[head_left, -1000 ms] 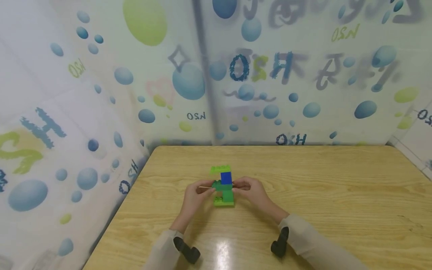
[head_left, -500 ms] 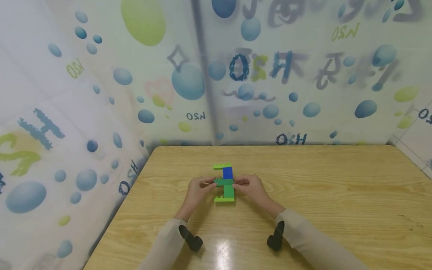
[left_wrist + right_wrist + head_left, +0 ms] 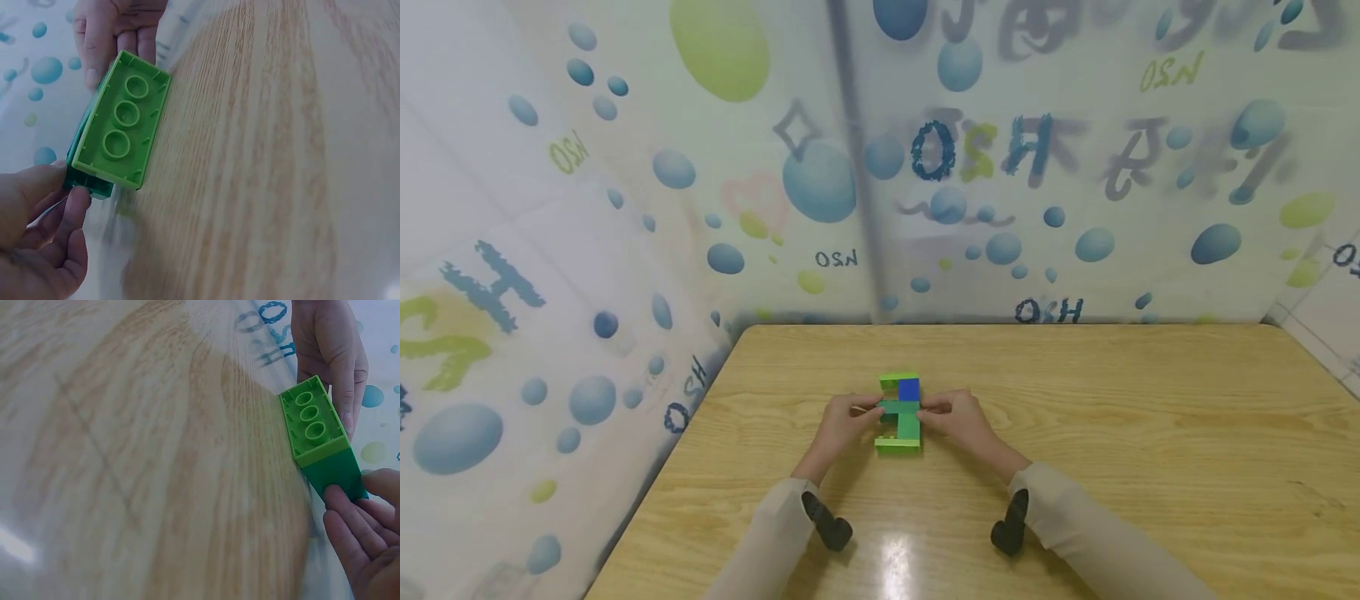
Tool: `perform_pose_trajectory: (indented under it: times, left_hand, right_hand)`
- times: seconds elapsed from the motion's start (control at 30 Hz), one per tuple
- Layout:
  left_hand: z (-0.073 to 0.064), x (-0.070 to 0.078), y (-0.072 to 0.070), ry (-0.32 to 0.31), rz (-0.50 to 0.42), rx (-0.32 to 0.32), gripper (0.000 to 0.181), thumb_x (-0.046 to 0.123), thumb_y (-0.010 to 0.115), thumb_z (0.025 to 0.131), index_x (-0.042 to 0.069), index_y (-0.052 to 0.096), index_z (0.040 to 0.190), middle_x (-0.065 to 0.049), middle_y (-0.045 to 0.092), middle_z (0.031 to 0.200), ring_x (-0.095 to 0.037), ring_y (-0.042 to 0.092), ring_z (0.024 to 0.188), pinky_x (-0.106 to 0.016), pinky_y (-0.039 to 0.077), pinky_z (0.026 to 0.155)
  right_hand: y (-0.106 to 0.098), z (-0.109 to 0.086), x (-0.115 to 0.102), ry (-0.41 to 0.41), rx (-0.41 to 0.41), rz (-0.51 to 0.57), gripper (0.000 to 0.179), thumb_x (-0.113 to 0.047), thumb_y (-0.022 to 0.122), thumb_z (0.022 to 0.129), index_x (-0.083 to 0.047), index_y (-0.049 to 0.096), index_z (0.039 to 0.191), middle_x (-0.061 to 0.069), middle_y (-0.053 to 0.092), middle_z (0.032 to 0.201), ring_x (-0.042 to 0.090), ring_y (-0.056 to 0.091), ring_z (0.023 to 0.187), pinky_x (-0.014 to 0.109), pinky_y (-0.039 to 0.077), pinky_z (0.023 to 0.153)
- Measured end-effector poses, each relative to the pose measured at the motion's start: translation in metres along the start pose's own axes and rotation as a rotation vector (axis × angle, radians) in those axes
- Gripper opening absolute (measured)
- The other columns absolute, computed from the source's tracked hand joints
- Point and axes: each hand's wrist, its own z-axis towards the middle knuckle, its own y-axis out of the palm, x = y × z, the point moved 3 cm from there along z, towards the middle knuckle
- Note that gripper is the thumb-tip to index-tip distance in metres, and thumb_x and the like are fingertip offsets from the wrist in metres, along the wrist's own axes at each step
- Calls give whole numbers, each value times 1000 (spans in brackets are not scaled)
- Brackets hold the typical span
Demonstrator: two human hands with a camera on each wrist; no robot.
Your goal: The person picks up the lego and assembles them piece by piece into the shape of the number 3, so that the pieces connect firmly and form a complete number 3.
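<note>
Both hands hold one toy-brick build in the head view. At its far end is a lime-green brick, with a blue brick below it. A darker green brick crosses the middle, then a green brick and a second lime brick nearest the person. My left hand pinches the left end of the dark green brick between thumb and fingers. From the right side my right hand pinches the build at middle height. Both wrist views show the near lime brick's hollow underside with its row of rings.
A wooden table spreads under the hands, with a bright reflection near its front. Behind and to the left hangs a pale wall covering printed with bubbles and letters. Black wrist straps hang at both sleeves.
The build has shifted slightly right and tipped in the grip: studs on the far lime brick showed at first and now are out of sight. Both hands keep their pinch.
</note>
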Motion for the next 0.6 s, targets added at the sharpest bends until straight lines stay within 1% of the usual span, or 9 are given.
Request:
perform_pose_trajectory:
  times: [0.07, 0.13, 0.3, 0.4, 0.5, 0.6]
  left_hand:
    - [0, 0, 0, -12, 7, 1, 26, 8, 63, 88, -3, 64, 111, -17, 65, 106, -27, 63, 86, -34, 51, 72]
    - [2, -1, 2, -9, 17, -4, 25, 8, 64, 88, -3, 65, 110, -17, 65, 105, -26, 63, 85, -33, 51, 71]
    - [4, -3, 5, -9, 50, -26, 23, 10, 64, 88, -1, 67, 108, -15, 66, 106, -24, 62, 87, -32, 51, 72]
    - [4, -5, 5, -31, 51, -37, 24, 12, 63, 89, 0, 66, 109, -15, 65, 107, -24, 61, 88, -32, 50, 72]
    - [3, -6, 4, -39, 40, -47, 25, 14, 63, 89, 0, 66, 110, -14, 65, 107, -23, 61, 87, -33, 50, 71]
    - [2, -8, 2, -24, 35, -70, 27, 16, 62, 90, 0, 65, 112, -14, 66, 105, -23, 62, 87, -35, 50, 72]
  right_hand:
    - [0, 0, 0, 0, -3, -5, 26, -14, 71, 82, 6, 69, 98, 14, 69, 88, 21, 65, 79, 28, 51, 62]
    - [-1, -1, 0, 0, -2, -11, 26, -14, 71, 82, 6, 69, 98, 14, 69, 87, 20, 65, 79, 28, 51, 61]
    - [-4, -3, 1, 4, -1, -51, 25, -15, 70, 83, 4, 70, 98, 13, 69, 91, 22, 64, 83, 31, 52, 67]
    - [-4, -4, 2, 0, -6, -52, 25, -15, 70, 83, 4, 70, 99, 13, 69, 92, 23, 64, 84, 33, 52, 69]
    - [-4, -4, 4, -4, -24, -22, 28, -17, 70, 84, 5, 69, 101, 14, 68, 93, 23, 64, 85, 33, 52, 70]
    - [-7, -6, 7, -1, -72, 37, 32, -17, 66, 87, 8, 65, 106, 16, 68, 95, 23, 66, 82, 33, 53, 70]
